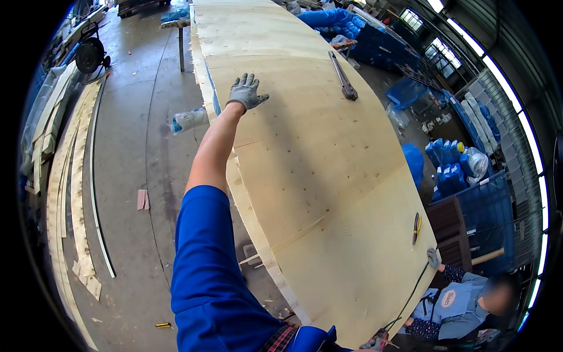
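My left hand [246,95], in a grey glove, lies flat with spread fingers near the left edge of a long plywood sheet [328,176]. At the lower edge, a gloved hand that appears to be my right hand [370,344] is closed around a red-handled tool [383,337], mostly cut off by the frame. A dark strap [410,293] runs from beside that tool along the sheet's right edge. Large long-handled cutters [343,76] rest farther up the sheet. Yellow-and-black pliers [417,227] lie near its right edge.
A co-worker [454,305] stands at the right, one gloved hand on the sheet's edge. Wooden planks [76,193] and a thin strip lie on the left floor, with a black reel cart [92,54] beyond. Blue wrapped bundles [451,161] stand at the right.
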### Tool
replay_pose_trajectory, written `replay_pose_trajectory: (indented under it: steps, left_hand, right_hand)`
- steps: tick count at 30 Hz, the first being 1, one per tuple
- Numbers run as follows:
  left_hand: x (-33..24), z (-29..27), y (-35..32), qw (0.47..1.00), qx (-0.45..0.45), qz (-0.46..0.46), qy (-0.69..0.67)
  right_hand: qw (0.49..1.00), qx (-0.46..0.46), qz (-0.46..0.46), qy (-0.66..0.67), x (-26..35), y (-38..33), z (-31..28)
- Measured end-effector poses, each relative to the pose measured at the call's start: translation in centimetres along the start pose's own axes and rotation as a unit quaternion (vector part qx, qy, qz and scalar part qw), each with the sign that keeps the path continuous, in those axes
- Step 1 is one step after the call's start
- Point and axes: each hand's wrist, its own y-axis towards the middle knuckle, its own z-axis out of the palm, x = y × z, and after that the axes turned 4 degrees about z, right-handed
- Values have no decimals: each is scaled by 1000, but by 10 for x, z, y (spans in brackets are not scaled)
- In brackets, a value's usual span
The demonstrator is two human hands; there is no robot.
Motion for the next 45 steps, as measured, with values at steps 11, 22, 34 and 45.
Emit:
replay_pose_trajectory:
  steps: [11, 22, 34, 45]
  left_hand:
    - [41, 42, -23, 996, 55, -60, -27]
    - [-93, 66, -174, 993, 47, 102, 25]
    - [-395, -63, -388, 769, 290, 272, -500]
    - [-593, -126, -606, 497, 580, 142, -629]
  right_hand:
    - [1000, 17, 19, 4, -5, 3, 1]
    - [998, 39, -49, 17, -20, -17, -2]
    - [977, 164, -52, 124, -23, -28, -30]
    - [967, 212, -70, 125, -28, -102, -88]
